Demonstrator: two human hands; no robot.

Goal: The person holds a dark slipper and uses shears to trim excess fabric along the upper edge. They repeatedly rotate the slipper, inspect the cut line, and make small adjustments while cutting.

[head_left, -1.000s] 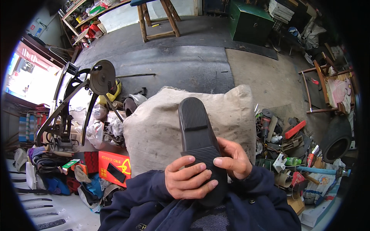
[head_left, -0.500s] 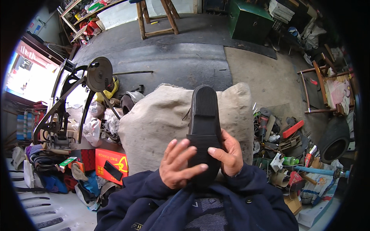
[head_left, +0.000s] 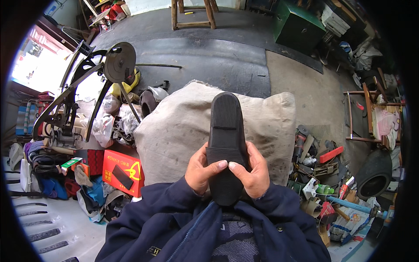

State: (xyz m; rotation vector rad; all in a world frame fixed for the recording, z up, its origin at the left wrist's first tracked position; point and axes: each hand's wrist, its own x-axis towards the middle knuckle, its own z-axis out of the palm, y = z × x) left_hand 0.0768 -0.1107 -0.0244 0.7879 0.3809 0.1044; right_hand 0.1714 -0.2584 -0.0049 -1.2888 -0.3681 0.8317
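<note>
Black shoe, sole up, held between both hands above the pale cloth draped over the lap. Ribbed heel points away from the body; the wider ribbed forepart comes back toward the jacket. Plain band of sole between the two ribbed parts.

Fingers: left hand at the shoe's left edge, right hand at its right edge, both clamped on the forepart. Thumbs lie across the ribbing from either side, tips close together near the midline; whether they touch, cannot tell. Remaining fingers run up along the edges and go behind the shoe, ends hidden. Heel projects free beyond the grip.

Pose: hands nearly mirror each other, low and central before the chest, thumbs angled inward and upward. Forearms in dark blue sleeves come in from the lower edge, elbows spread wide, wrists drawn in toward the shoe.

Left of the cloth: dark metal machine with a round disc; nearer the body, a red box with a dark phone lying on top.

Right of the cloth: heap of tools and scraps, with a red bar in it; farther right, a black tyre.

Far side: wooden stool and green chest on the floor
</note>
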